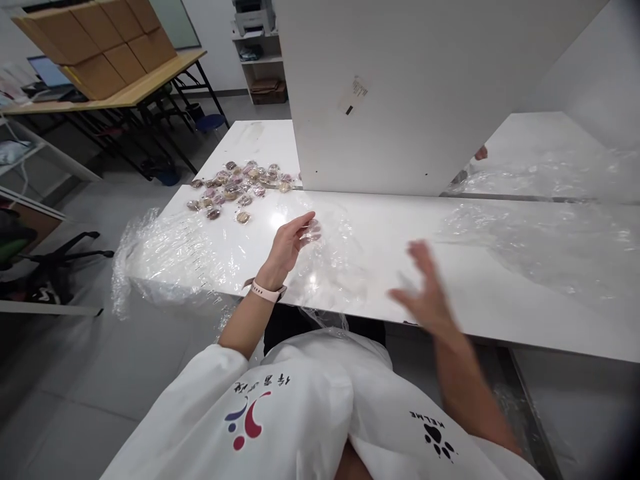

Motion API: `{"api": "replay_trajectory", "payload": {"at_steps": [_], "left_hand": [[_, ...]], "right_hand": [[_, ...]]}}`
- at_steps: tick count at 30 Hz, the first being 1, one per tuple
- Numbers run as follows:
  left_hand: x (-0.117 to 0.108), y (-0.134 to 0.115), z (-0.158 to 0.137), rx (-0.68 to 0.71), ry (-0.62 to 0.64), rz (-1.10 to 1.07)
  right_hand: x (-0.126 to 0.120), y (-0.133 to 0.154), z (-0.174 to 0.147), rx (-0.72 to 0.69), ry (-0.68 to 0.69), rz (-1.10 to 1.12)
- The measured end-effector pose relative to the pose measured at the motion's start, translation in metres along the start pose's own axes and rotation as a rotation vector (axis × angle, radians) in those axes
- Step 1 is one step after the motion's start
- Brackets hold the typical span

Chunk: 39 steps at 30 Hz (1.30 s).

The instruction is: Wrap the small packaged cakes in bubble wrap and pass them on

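Clear film (335, 267) is found spread at the centre of the frame, on the white counter (395, 220), its lower edge lying by the counter's near edge. The left grip (289, 245) is seen over the film's left part, fingers curled and thumb close to them; whether film is pinched there cannot be told. The right grip (425, 297) is held right of centre, blurred, thumb and fingers apart; no item is made out in it.

Small wrapped round pieces (231, 189) are scattered at upper left of centre, well apart from both grips. A heap of clear plastic (165, 260) is draped over the counter's left end; more plastic sheeting (560, 247) is spread at the right.

Risks, as judged: the film could be creased or slid off the near edge if it is pulled from 1 side only, being thin and limp. Pieces could be swept to the floor if the left forearm is swung wide. The 2 plastic layers at left could be snagged together, since their edges are hard to distinguish.
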<state>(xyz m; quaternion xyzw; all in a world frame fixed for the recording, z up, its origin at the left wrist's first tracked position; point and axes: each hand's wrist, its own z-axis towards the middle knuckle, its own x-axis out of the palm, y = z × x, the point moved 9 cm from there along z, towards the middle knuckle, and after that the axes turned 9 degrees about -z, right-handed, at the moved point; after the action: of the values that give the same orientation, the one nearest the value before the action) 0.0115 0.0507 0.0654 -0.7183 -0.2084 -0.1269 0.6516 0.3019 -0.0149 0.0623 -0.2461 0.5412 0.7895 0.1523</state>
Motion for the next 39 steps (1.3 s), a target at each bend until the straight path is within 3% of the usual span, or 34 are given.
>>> {"api": "replay_trajectory", "payload": {"at_steps": [3,5,9,12,14,17,20,22,25,27,29,31,35,37,39], "left_hand": [[-0.001,0.005,0.004,-0.005,0.02,0.084],[-0.015,0.001,0.007,0.037,-0.015,0.17],[-0.066,-0.015,0.01,0.168,-0.163,0.305],[-0.1,-0.015,0.004,0.197,-0.263,0.459],[-0.108,-0.013,-0.006,0.228,-0.303,0.669],[-0.09,-0.015,-0.03,0.404,-0.315,0.994],[-0.043,-0.001,-0.054,0.568,-0.104,1.138],[-0.009,0.023,-0.068,0.57,0.145,1.212],[0.018,0.062,-0.085,0.426,0.444,1.351],[0.018,0.072,-0.088,0.305,0.52,1.383],[0.007,0.063,-0.08,0.222,0.505,1.338],[-0.015,0.036,-0.056,0.21,0.379,1.296],[-0.087,-0.037,0.019,0.261,-0.096,1.508],[-0.129,-0.054,0.056,0.105,-0.257,1.656],[-0.163,-0.055,0.086,-0.063,-0.279,1.719]], "right_hand": [[0.085,-0.009,0.01,0.177,-0.011,0.13],[0.102,-0.027,0.02,0.311,-0.122,0.27],[0.064,-0.082,0.033,0.515,-0.357,0.365],[0.031,-0.125,0.034,0.658,-0.338,0.336],[0.012,-0.145,0.028,0.741,-0.306,0.241],[-0.034,-0.132,0.021,0.644,-0.44,-0.199],[-0.06,-0.07,0.011,0.386,-0.646,-0.593],[-0.049,-0.043,0.013,0.283,-0.566,-0.542],[0.009,-0.034,0.031,0.183,-0.051,-0.353],[0.035,-0.046,0.039,0.196,0.14,-0.436],[0.038,-0.064,0.051,0.26,0.101,-0.641],[0.044,-0.074,0.061,0.273,0.039,-0.779],[0.087,-0.074,0.069,0.156,0.122,-0.82],[0.103,-0.072,0.067,0.107,0.134,-0.861],[0.111,-0.073,0.065,0.083,0.129,-0.891]]}}
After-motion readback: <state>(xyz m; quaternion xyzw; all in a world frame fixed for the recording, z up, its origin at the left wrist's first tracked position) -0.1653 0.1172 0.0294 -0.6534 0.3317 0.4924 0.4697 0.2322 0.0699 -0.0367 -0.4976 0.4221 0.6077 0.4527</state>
